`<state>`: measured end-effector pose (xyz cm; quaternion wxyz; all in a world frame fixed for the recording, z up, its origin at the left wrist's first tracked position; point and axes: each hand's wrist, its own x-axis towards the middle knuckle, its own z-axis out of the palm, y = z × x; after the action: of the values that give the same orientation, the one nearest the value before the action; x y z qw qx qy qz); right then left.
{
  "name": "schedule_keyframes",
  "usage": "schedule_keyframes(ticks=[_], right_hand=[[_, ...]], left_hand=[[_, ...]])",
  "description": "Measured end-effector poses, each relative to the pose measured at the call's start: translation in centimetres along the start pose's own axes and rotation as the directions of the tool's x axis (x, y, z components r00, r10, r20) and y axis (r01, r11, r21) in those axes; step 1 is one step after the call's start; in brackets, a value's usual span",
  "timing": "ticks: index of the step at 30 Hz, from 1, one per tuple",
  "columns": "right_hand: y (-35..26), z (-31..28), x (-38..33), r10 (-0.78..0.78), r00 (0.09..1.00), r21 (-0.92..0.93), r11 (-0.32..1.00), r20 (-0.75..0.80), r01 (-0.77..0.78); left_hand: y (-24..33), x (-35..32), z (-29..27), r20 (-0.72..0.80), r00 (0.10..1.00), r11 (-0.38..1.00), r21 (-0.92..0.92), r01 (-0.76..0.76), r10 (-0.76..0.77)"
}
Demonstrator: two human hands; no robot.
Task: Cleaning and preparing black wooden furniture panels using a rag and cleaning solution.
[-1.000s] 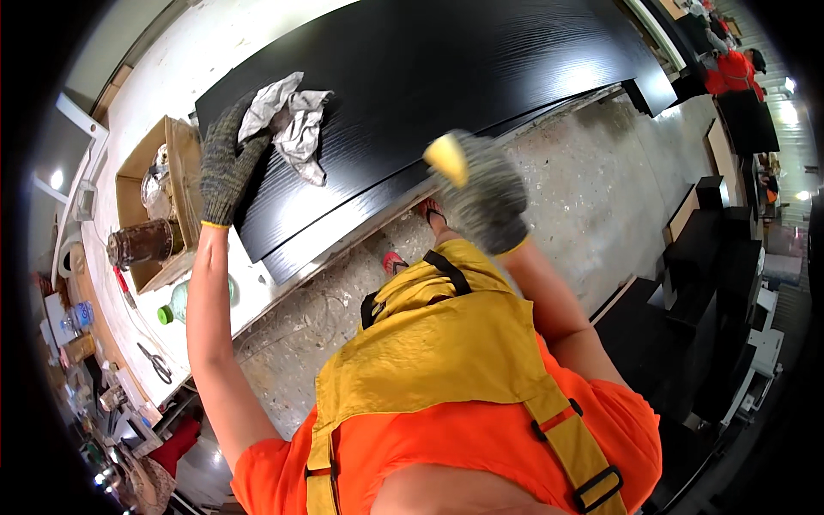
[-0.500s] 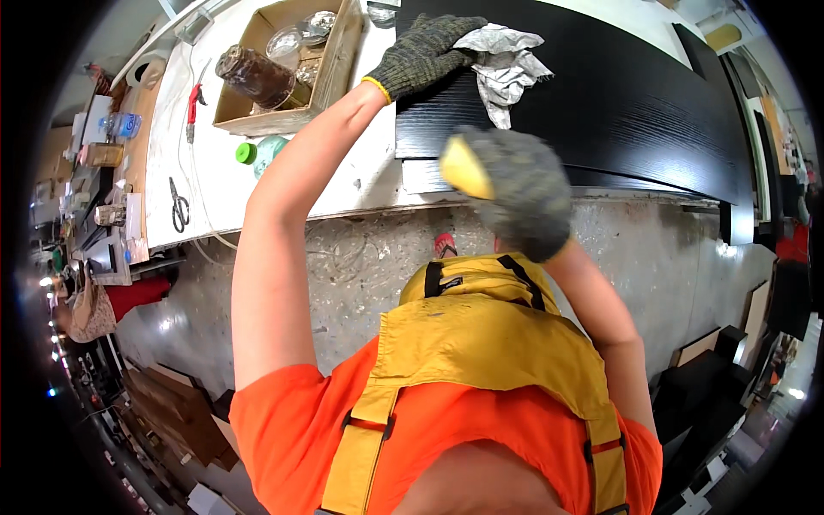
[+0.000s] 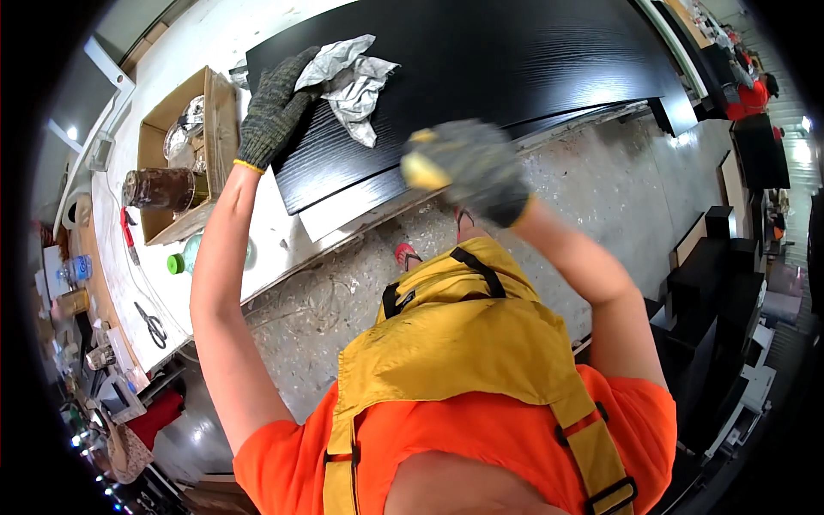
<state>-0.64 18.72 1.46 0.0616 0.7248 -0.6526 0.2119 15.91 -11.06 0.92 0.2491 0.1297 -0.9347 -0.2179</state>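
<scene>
My left hand (image 3: 279,107), in a dark knitted glove with a yellow cuff edge, lies flat with fingers stretched on the left end of a black wood-grain board (image 3: 481,64). Against its fingers is a crumpled whitish-grey rag (image 3: 352,86), resting on the board. My right hand (image 3: 481,167), gloved alike and smeared by motion, is at the board's near edge. Its fingers are closed round a yellow piece (image 3: 425,172), too blurred to name; whether it touches the board I cannot tell.
Left on the white table (image 3: 120,283) are a cardboard box (image 3: 219,129) holding a brown-stained jar (image 3: 159,189), a green-capped bottle (image 3: 178,263), black scissors (image 3: 153,326) and a red-handled tool (image 3: 129,232). Black panels (image 3: 708,266) stand at right. A person in red (image 3: 748,99) is far right.
My view has turned, so the table and board now slant up to the right. The right hand has swung left toward the board's near edge. My left hand stays on the board by the rag.
</scene>
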Motion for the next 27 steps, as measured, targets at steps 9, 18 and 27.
schedule_keyframes(ticks=[9,18,27], right_hand=[[4.0,-5.8,-3.4,0.154,0.923,0.014,0.987,-0.354,-0.159],[4.8,-3.5,-2.7,0.133,0.967,-0.078,0.985,-0.218,-0.153],[21.7,-13.5,-13.6,0.518,0.754,-0.348,0.675,-0.405,-0.651]], left_hand=[[4.0,3.6,0.6,0.118,0.986,0.921,0.384,0.062,-0.116],[8.3,6.4,5.0,0.059,0.988,0.964,-0.219,0.151,-0.142],[5.9,5.4,4.9,0.085,0.963,0.920,-0.285,0.270,-0.257]])
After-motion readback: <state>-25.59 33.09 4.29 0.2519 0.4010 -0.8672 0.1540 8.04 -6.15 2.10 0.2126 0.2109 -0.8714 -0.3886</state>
